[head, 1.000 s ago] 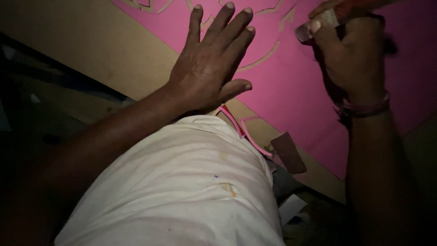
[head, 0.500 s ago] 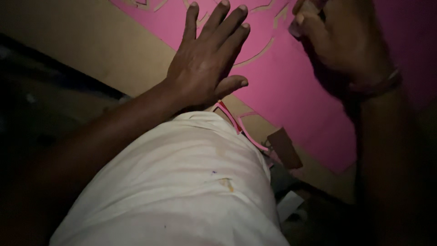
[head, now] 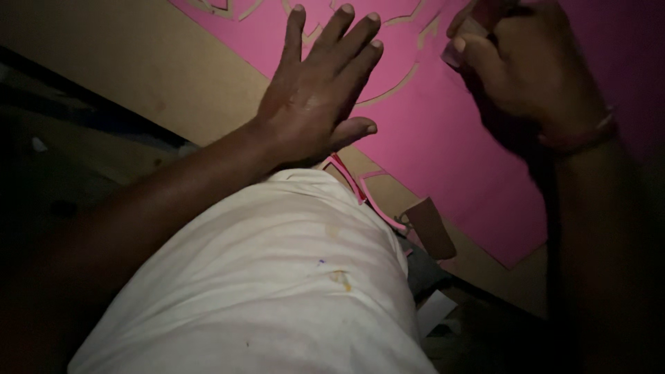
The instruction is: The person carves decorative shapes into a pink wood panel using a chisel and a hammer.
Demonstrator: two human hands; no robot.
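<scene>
Two bare hands work over a pink sheet (head: 443,138) laid on a tan board (head: 138,76) in dim light, seen from a camera on the person's head. The left hand (head: 312,104) lies flat and released on the sheet, palm down, fingers spread and pointing away from the body, the thumb stretched out along the sheet's near edge. It grasps nothing; it only presses on the paper. The right hand (head: 526,76) is clenched around a small pale tool (head: 465,38) at the upper right, over the sheet; only the tool's end shows between the fingers, and its kind cannot be told. A reddish band (head: 582,135) circles the right wrist.

Curved cut lines (head: 388,90) run through the pink sheet between the two hands, and the tan board shows through them. Thin pink offcut strips (head: 360,187) lie on the board just beside the left thumb, near the sheet's lower edge. A small brown piece (head: 429,225) rests on the board close to those strips. The person's pale cloth-covered knee (head: 277,277) fills the foreground, with a few small stains on the fabric. Beyond the board's left edge the surroundings are too dark to make out.
</scene>
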